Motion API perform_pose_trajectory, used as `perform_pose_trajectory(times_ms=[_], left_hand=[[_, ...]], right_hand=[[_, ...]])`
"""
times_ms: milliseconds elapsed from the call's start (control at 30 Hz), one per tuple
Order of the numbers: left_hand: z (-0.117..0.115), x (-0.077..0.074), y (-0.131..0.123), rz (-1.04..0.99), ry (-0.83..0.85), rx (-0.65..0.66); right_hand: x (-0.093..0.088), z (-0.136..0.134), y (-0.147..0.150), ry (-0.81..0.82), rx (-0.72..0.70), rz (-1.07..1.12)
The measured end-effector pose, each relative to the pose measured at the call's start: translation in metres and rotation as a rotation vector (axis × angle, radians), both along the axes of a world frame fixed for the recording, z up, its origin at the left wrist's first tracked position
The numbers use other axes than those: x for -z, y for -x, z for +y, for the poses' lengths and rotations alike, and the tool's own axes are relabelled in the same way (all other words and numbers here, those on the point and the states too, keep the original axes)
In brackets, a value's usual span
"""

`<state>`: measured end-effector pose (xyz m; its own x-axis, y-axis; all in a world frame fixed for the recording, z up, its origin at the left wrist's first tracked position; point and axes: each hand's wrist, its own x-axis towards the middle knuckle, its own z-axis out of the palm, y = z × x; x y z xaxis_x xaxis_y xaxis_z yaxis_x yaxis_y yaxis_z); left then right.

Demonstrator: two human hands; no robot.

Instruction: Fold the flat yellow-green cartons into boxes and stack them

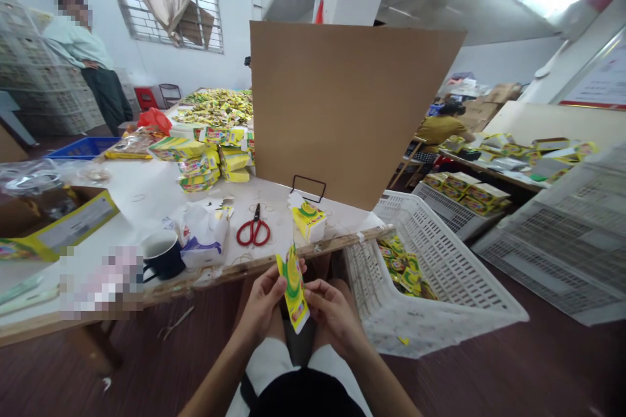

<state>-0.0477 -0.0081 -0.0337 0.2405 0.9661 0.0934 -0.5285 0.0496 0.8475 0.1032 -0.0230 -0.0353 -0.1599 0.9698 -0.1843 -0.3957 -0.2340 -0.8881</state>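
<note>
Both of my hands hold a flat yellow and green printed carton (293, 293) over my lap, just off the table's front edge. The fingers of my left hand (267, 296) pinch its left side. On the right side, my right hand (333, 313) closes its fingertips on the carton's edge. Behind it on the table (274, 202) sits a small stack of similar yellow cartons (309, 220), by a black wire stand (309, 189). Red-handled scissors (253, 232) lie left of that stack. A tall brown cardboard sheet (347, 104) stands behind the wire stand.
A dark mug (163, 257) and a tissue pack (203, 234) stand near the front edge, left. Farther back are stacked yellow boxes (198, 166). At right, a white crate (440, 300) holds yellow packets. One person (92, 52) stands back left; another (443, 127) sits at right.
</note>
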Motion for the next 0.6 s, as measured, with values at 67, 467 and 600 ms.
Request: perform_pose_trajectory(times_ms=[67,467,600], left_hand=[[-0.001,-0.001,-0.001,-0.02,0.013,-0.013],[-0.004,0.001,-0.016,0.226,-0.014,-0.201],[-0.01,-0.007,-0.012,0.253,-0.058,-0.162]], right_hand=[[-0.004,0.0,0.0,-0.062,0.027,-0.059],[-0.025,-0.014,0.003,-0.246,0.191,-0.578],[-0.022,-0.011,-0.003,-0.431,0.18,-0.647]])
